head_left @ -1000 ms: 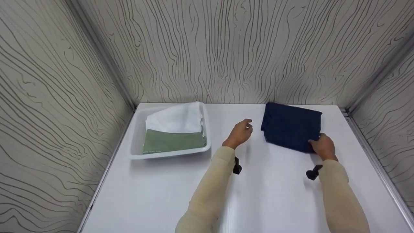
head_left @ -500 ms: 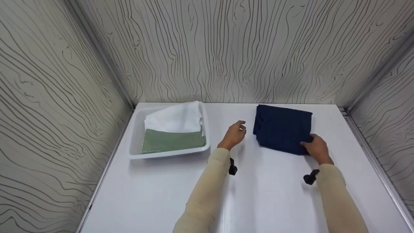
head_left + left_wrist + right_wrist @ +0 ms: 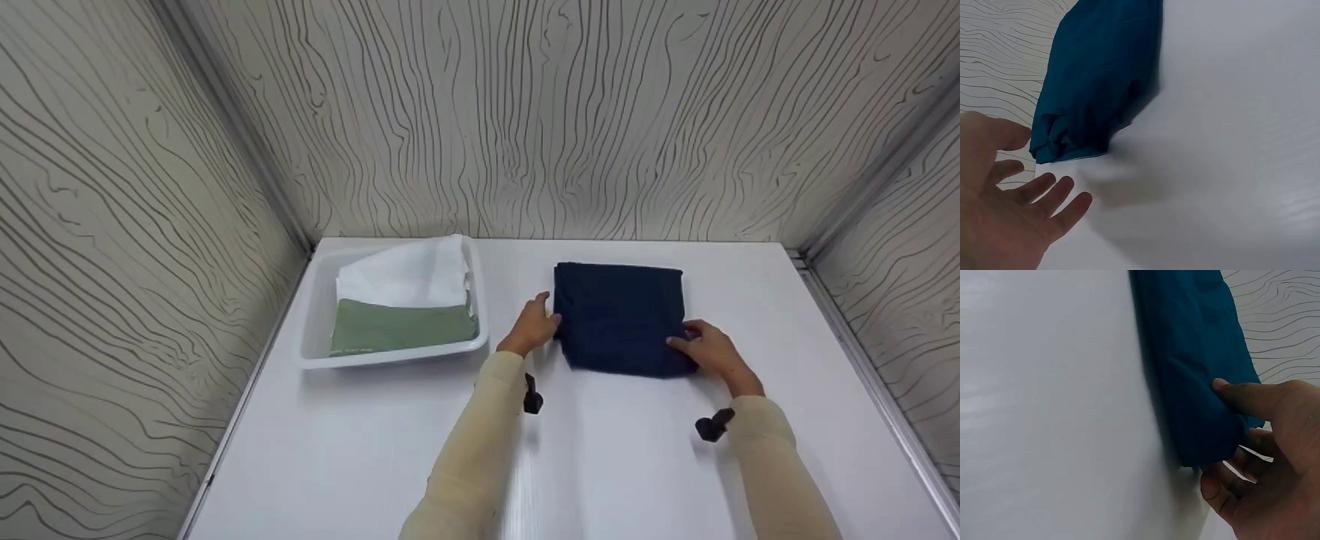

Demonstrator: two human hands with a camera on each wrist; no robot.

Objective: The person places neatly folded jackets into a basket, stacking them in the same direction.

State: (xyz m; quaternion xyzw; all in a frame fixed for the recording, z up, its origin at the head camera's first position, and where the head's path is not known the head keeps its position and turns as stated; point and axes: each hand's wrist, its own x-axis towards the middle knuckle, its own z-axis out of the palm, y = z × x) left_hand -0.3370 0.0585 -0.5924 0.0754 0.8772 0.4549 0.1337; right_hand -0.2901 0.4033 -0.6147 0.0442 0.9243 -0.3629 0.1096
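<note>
A folded navy garment (image 3: 622, 319) lies on the white table, right of centre; both wrist views show it as teal-blue. My right hand (image 3: 709, 349) pinches its near right corner, thumb (image 3: 1241, 396) on top and the other fingers underneath, partly hidden by the cloth. At the opposite side, my left hand (image 3: 531, 326) is beside the garment's left edge with its fingers spread. In the left wrist view the fingers (image 3: 1069, 216) of that hand are extended and hold nothing, the thumb right at the cloth's edge.
To the left stands a white plastic tub (image 3: 484, 330) holding a folded white cloth (image 3: 405, 274) and a folded green cloth (image 3: 405, 328). Patterned panels (image 3: 525, 120) close off the table (image 3: 360, 465) at the back and both sides.
My right hand has drawn the navy garment left and slightly nearer, straightening it. My left hand has shifted a little left and down, its fingers spreading beside the cloth. The tub stays put.
</note>
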